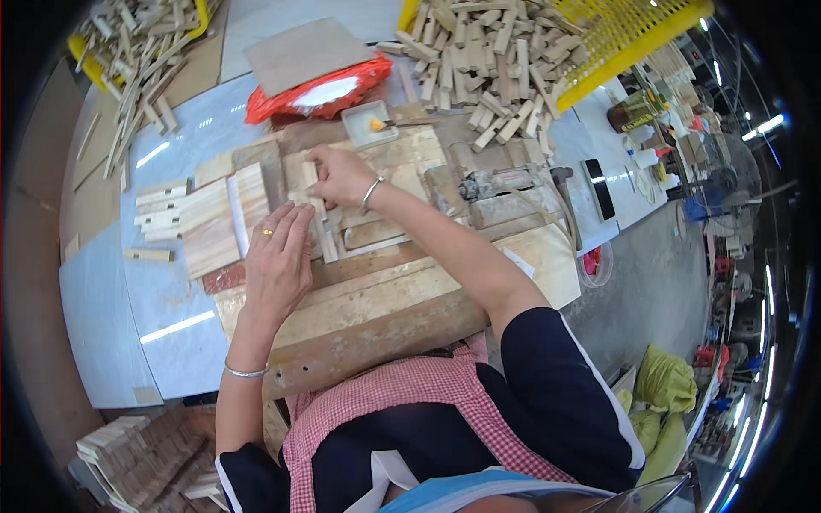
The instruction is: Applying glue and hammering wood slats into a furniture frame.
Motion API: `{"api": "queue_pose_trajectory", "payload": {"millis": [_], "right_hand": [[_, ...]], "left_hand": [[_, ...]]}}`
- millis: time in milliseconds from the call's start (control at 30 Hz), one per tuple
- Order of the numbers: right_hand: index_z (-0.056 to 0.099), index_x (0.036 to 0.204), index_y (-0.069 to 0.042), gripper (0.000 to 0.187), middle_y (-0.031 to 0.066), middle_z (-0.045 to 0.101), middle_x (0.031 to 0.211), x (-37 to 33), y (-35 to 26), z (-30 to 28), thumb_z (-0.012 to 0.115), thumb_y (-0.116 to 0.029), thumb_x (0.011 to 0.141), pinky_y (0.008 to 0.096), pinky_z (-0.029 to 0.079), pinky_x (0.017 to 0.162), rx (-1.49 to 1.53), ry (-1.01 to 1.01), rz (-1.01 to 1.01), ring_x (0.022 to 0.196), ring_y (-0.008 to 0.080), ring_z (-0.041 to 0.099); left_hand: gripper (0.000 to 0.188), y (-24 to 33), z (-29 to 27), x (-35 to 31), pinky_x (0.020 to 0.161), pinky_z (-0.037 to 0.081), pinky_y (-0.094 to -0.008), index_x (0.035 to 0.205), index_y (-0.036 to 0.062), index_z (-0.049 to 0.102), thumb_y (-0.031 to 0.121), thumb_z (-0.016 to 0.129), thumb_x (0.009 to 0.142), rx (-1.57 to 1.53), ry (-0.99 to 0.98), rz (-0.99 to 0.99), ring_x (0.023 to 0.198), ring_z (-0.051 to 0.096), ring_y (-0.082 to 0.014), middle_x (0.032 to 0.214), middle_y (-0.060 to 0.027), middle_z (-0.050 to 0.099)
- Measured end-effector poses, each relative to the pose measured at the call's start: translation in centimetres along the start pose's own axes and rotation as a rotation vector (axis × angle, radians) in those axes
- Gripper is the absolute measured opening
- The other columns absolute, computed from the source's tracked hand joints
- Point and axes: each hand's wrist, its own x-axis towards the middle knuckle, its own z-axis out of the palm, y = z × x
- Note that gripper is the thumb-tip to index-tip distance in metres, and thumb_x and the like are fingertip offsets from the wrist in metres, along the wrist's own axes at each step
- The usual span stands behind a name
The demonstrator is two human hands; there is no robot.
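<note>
The left hand (278, 256) lay flat, fingers spread and grasping nothing, pressing the strips (325, 235) on the jig (376, 291). To its right, the right hand (338, 175) pinched a small wood block (310, 173) above them. I judged steady downward pressure and square alignment mattered most there.

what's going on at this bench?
A person is working small wooden blocks at a wooden jig board. The right hand pinches a small block upright on the jig, while the left hand lies flat on pieces beside it. Flat wood panels are stacked to the left, and a yellow basket spills more blocks at the top right. A red-rimmed dish sits behind.
</note>
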Motion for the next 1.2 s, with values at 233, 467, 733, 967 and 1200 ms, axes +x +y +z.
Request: {"api": "queue_pose_trajectory", "payload": {"millis": [233, 467, 733, 967, 1200], "right_hand": [[0.062, 0.114, -0.004, 0.035, 0.0115, 0.067, 0.077, -1.3, 3.1, -5.4, 0.066, -0.018, 0.082, 0.0344, 0.055, 0.066, -0.141, 0.155, -0.054, 0.071, 0.0204, 0.069], [0.070, 0.094, -0.006, 0.045, 0.0226, 0.067, 0.087, -6.6, 10.6, -23.5, 0.054, -0.047, 0.087, 0.0432, 0.053, 0.074, -0.897, 0.503, 0.626, 0.087, 0.0369, 0.066], [0.070, 0.093, 0.000, 0.053, 0.0170, 0.070, 0.086, -8.3, 16.7, -25.6, 0.067, -0.051, 0.079, 0.0381, 0.053, 0.072, -0.194, 0.742, 0.551, 0.079, 0.0262, 0.069], [0.061, 0.097, 0.001, 0.023, 0.0056, 0.066, 0.079, -9.6, 6.5, -16.6, 0.062, -0.022, 0.094, 0.0221, 0.047, 0.057, 0.380, 0.503, 0.158, 0.065, 0.0091, 0.060], [0.066, 0.113, -0.012, 0.025, 0.0083, 0.060, 0.091, -10.2, 4.6, -6.5, 0.060, -0.017, 0.089, 0.0299, 0.047, 0.077, -0.264, 0.171, -0.260, 0.083, 0.0205, 0.056]], "left_hand": [[0.035, 0.4, 2.3, 0.9, 0.101, 0.039, -0.0461, 0.113, -0.0056, 0.056, -0.002, 0.052, 0.078, 0.174, -0.130, 0.054, 0.113, 0.055, -0.0320, 0.110, -0.0178, 0.063], [0.037, 0.4, 2.6, 1.4, 0.102, 0.039, -0.0469, 0.115, -0.0056, 0.056, -0.003, 0.052, 0.078, 0.156, -0.136, 0.038, 0.112, 0.055, -0.0297, 0.110, -0.0173, 0.063], [0.037, 0.4, 2.5, 0.8, 0.103, 0.038, -0.0470, 0.114, -0.0052, 0.056, -0.004, 0.050, 0.077, 0.159, -0.108, 0.031, 0.113, 0.055, -0.0290, 0.111, -0.0163, 0.062], [0.034, 0.1, 2.1, 1.2, 0.098, 0.040, -0.0437, 0.108, -0.0032, 0.056, -0.005, 0.051, 0.074, 0.084, -0.084, 0.035, 0.106, 0.055, -0.0303, 0.102, -0.0159, 0.062], [0.037, -0.4, 2.4, 0.8, 0.098, 0.040, -0.0425, 0.110, -0.0023, 0.054, -0.005, 0.052, 0.072, 0.112, -0.073, 0.030, 0.107, 0.055, -0.0289, 0.103, -0.0141, 0.063]]}}
